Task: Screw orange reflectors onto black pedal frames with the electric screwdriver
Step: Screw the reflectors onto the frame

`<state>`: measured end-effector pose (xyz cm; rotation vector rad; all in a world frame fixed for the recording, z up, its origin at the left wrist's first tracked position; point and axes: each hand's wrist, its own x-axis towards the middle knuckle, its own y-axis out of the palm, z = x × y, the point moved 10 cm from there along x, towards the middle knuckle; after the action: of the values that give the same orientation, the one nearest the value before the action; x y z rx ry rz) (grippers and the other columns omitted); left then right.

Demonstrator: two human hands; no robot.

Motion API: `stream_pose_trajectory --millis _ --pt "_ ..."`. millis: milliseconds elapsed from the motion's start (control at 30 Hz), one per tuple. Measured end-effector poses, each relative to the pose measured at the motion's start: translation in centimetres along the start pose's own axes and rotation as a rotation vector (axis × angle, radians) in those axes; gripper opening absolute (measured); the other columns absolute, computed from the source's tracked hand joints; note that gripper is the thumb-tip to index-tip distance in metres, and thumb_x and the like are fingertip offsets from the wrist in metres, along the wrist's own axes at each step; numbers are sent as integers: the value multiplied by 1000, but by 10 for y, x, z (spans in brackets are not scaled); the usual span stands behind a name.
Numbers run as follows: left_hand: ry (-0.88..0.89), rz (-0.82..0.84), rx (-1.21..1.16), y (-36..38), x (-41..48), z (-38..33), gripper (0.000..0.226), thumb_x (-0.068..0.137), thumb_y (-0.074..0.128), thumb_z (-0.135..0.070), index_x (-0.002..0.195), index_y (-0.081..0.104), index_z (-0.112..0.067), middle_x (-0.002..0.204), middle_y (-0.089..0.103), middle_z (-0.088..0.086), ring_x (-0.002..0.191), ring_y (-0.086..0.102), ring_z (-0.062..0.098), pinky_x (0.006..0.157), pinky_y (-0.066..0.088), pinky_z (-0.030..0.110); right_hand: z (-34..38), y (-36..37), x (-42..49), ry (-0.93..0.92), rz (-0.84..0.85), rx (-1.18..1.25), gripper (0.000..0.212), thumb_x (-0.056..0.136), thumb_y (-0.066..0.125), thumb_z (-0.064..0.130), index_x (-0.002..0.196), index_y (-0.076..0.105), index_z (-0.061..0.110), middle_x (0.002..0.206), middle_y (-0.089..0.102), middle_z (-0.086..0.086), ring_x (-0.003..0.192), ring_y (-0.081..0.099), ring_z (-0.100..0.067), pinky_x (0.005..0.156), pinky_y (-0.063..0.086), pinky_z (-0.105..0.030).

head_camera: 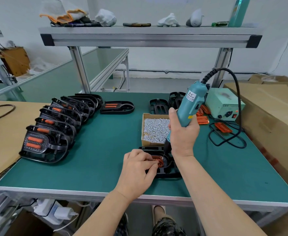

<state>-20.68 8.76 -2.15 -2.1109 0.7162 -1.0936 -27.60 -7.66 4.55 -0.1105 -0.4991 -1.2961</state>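
A black pedal frame (169,171) lies on the green table near the front edge, with an orange reflector (158,161) seated in it. My left hand (137,169) presses curled fingers on the reflector and frame. My right hand (184,132) grips the teal electric screwdriver (191,103) upright and tilted, its bit tip down at the reflector's right end. A cardboard box of silver screws (154,130) stands just behind the frame.
A row of finished pedals (54,126) leans at the left, one more (116,107) lies flat behind. Empty black frames (160,104) and loose orange reflectors (222,127) lie back right beside the pale power supply (225,103) and its black cable (228,142). Cardboard borders both sides.
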Motion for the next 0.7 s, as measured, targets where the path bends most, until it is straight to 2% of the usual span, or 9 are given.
stream_pose_trajectory --millis 167,333,500,700 --pt "3 5 -12 1 0 0 33 92 48 -41 92 79 -33 92 66 -16 98 50 13 88 34 34 -1 -1 0 -1 -9 -14 25 81 74 46 76 57 28 68 59 -14 65 56 -40 65 52 -56" --pt "4 0 -12 1 0 1 32 92 48 -40 92 79 -33 92 66 -16 97 51 13 88 36 35 3 0 -2 -2 -3 -17 22 81 73 46 74 58 32 68 59 -15 65 57 -41 64 53 -55" --pt "3 -16 -27 0 0 1 31 91 49 -40 91 79 -32 91 66 -16 96 51 14 86 35 34 0 1 -4 19 2 -14 18 79 73 47 73 59 39 65 57 -7 66 56 -42 64 54 -54" --pt "2 -17 -30 0 0 1 31 91 50 -39 90 79 -32 92 66 -16 96 51 14 86 35 34 6 10 -7 -41 62 -20 25 82 73 44 77 56 27 66 58 -3 63 57 -33 63 53 -53"
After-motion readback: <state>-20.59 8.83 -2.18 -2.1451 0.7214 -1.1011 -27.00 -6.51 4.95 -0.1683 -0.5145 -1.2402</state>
